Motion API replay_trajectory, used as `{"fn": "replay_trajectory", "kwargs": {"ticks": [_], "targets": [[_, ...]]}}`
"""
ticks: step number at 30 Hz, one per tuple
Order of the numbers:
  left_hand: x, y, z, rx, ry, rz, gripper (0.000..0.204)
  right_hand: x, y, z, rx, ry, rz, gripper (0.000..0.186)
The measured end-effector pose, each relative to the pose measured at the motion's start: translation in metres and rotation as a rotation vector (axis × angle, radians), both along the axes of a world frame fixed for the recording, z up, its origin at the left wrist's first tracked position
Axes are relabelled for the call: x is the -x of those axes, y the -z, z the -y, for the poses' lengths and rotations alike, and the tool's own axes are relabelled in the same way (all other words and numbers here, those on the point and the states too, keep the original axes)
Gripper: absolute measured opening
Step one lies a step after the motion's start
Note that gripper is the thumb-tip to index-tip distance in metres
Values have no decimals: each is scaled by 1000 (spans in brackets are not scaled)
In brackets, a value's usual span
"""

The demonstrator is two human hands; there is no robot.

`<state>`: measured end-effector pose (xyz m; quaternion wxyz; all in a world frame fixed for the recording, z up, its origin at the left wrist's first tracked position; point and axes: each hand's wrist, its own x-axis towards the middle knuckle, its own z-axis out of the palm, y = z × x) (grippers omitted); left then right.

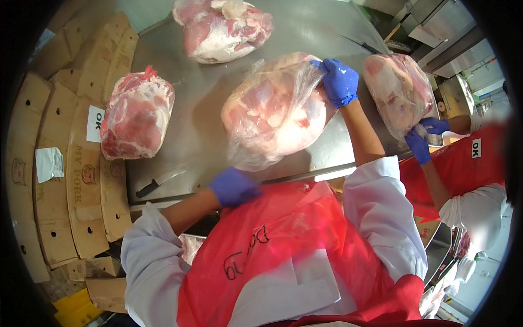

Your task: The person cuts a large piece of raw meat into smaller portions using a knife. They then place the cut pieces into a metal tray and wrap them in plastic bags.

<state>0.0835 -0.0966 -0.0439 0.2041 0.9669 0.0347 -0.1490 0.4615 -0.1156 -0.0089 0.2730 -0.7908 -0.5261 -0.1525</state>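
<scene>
Head view: the left blue-gloved hand (234,187) is hovering, blurred, by the near edge of the steel table (190,136), its finger spread impossible to tell; ahead and slightly right, the raw meat joint (272,117) is lying with its long axis slanting far-right; touching it, so nearer, the right blue-gloved hand (339,82) is pinching its clear plastic bag (308,90)

The person is wearing a white, long-sleeved cloth coat (384,201), its loose, creased sleeves (155,267) ending along the forearms. A red, glossy, translucent plastic apron (297,210) is overlying the chest and bearing black handwritten marks (245,252). A thin blue left glove (234,188) and matching right glove (340,83) are stopping short of the cuffs.
</scene>
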Motion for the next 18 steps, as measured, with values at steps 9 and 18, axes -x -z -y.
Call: {"fn": "replay_trajectory", "kwargs": {"ticks": [9, 18], "targets": [[45, 52, -122, -201, -495, 397, 26, 15, -3, 29, -13, -263, 51, 15], [-77, 14, -269, -154, -609, -200, 36, 29, -1, 36, -197, -110, 18, 33]]}}
